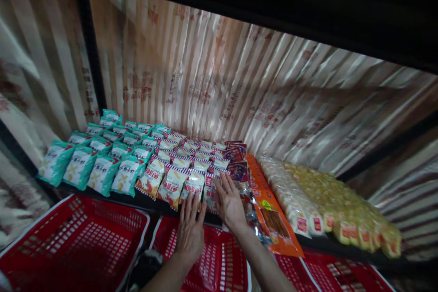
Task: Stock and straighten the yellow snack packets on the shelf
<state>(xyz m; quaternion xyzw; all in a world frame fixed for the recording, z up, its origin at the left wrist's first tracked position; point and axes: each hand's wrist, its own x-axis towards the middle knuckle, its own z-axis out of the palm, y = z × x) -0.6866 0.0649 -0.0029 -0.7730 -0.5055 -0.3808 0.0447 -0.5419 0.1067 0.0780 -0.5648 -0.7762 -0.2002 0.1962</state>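
Observation:
Rows of white snack bags (171, 185) with striped red-and-blue top edges stand on a dark shelf (133, 200). My left hand (192, 232) has its fingers stretched out against the lower front of one bag (194, 187) in the front row. Just right of it, my right hand (230, 200) lies with extended fingers over the rightmost front bag (210, 194), partly hiding it. Neither hand is closed around anything. Teal snack bags (99, 173) fill the shelf to the left. Dark red packets (237, 171) lie beyond my right hand.
Red plastic baskets with white rims (148, 226) stand below the shelf edge. To the right are orange packets (273, 223), white wrapped packs (290, 196) and yellow wrapped packs (345, 210). Striped sheeting (205, 68) hangs behind, and a dark beam (273, 4) crosses above.

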